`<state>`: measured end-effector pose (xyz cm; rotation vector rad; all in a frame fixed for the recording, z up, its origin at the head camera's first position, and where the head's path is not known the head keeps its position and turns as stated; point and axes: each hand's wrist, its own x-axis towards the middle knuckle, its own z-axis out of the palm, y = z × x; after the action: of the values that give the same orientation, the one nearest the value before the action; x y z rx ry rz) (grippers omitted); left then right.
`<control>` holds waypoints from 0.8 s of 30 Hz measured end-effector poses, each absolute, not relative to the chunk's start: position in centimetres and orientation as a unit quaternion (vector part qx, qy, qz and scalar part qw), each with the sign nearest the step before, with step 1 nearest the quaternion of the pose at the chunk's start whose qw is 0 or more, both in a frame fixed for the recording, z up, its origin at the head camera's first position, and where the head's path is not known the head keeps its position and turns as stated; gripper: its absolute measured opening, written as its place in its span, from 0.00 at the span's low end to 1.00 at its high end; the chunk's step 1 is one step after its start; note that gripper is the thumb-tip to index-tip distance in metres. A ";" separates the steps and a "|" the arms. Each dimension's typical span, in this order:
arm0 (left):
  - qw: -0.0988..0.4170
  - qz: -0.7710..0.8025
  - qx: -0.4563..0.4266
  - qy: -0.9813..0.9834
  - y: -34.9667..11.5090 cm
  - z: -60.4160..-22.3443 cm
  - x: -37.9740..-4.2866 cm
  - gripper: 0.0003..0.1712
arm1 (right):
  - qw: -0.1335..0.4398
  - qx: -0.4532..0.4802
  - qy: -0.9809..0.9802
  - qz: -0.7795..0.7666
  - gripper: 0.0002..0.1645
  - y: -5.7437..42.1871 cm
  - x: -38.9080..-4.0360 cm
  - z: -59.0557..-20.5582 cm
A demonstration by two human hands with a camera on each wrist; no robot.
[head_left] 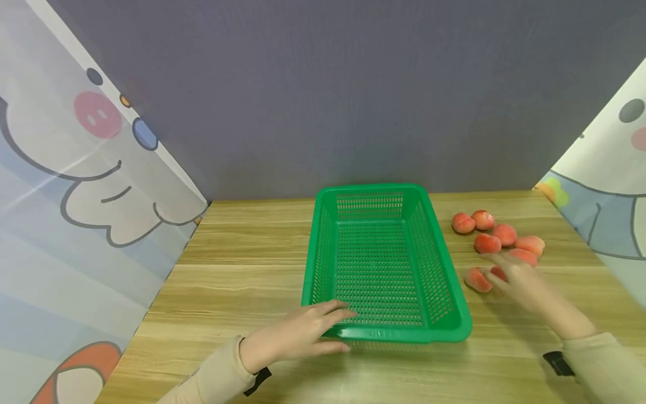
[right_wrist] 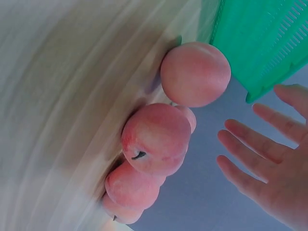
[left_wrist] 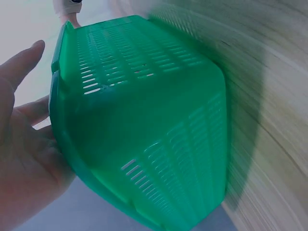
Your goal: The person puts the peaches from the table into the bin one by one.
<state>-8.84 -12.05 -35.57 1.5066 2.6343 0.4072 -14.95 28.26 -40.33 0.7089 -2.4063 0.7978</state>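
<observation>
A green plastic basket (head_left: pixel 373 269) with slotted walls and floor stands on the wooden table. My left hand (head_left: pixel 303 331) rests on its near left corner, fingers fairly straight over the rim and thumb outside. In the left wrist view, the basket's rim (left_wrist: pixel 57 110) passes beside that hand's fingers. To the right of the basket lie several red peaches (head_left: pixel 488 243). Just above the nearest ones hovers my right hand (head_left: pixel 522 280), partly hiding them. The right wrist view shows its fingers spread and apart from a peach (right_wrist: pixel 195 74).
Behind the table rises a plain grey wall (head_left: pixel 323 101). Panels with cartoon figures flank both sides, the left panel (head_left: pixel 101 196) along the table's left edge. The basket's far end is close to the grey wall.
</observation>
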 end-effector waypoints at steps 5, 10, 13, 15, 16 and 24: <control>0.044 0.131 0.500 0.855 -12.0 -35.6 -8.8 0.27 | 0.215 0.279 -0.916 0.190 0.36 28.9 -14.0 -40.0; 0.032 0.132 0.515 0.846 -11.9 -35.8 -8.8 0.24 | 0.225 0.289 -0.910 0.193 0.28 28.7 -14.1 -40.3; 0.031 0.134 0.518 0.844 -11.9 -36.0 -8.8 0.22 | 0.223 0.291 -0.911 0.189 0.25 28.3 -14.1 -40.4; 0.033 0.135 0.518 0.844 -11.9 -36.0 -8.8 0.21 | 0.221 0.288 -0.912 0.190 0.23 28.2 -14.0 -40.5; 0.035 0.136 0.517 0.844 -11.9 -36.0 -8.8 0.21 | 0.223 0.290 -0.911 0.188 0.22 28.2 -14.0 -40.7; 0.037 0.146 0.520 0.841 -11.8 -36.3 -8.8 0.21 | 0.289 0.330 -0.884 0.161 0.27 28.3 -14.6 -42.1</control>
<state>-8.80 -11.82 -36.33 1.5957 2.5818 0.4474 -14.60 28.34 -42.11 0.8810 -2.3607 0.4294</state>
